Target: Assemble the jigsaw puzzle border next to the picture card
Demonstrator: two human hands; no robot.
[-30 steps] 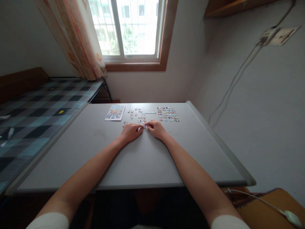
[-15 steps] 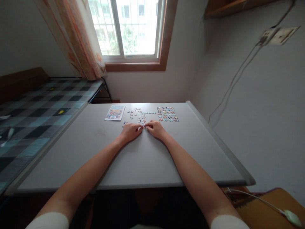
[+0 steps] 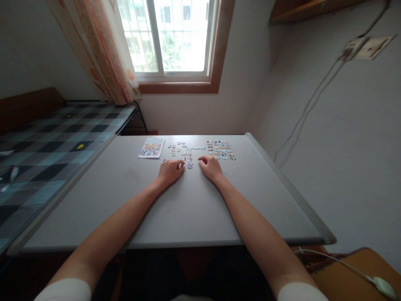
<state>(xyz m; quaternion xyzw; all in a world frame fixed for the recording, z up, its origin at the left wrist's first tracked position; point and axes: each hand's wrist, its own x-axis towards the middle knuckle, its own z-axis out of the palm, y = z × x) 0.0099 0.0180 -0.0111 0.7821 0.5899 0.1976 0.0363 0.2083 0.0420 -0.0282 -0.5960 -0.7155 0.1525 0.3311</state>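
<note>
- Pale counter [image 3: 188, 209] beneath left hand [image 3: 171, 171] and right hand [image 3: 211, 167]; window [image 3: 183, 37] beyond, bed [image 3: 72, 133] leftward
- Joined puzzle [image 3: 189, 165] between them
- Both narrowly curled; cannot tell if holding anything

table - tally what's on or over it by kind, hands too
Left hand and right hand: 2
Printed picture sheet: 1
L-shaped run of puzzle pieces: 1
Loose puzzle pieces: many, too small to count
Total: 4, loose pieces left out
</note>
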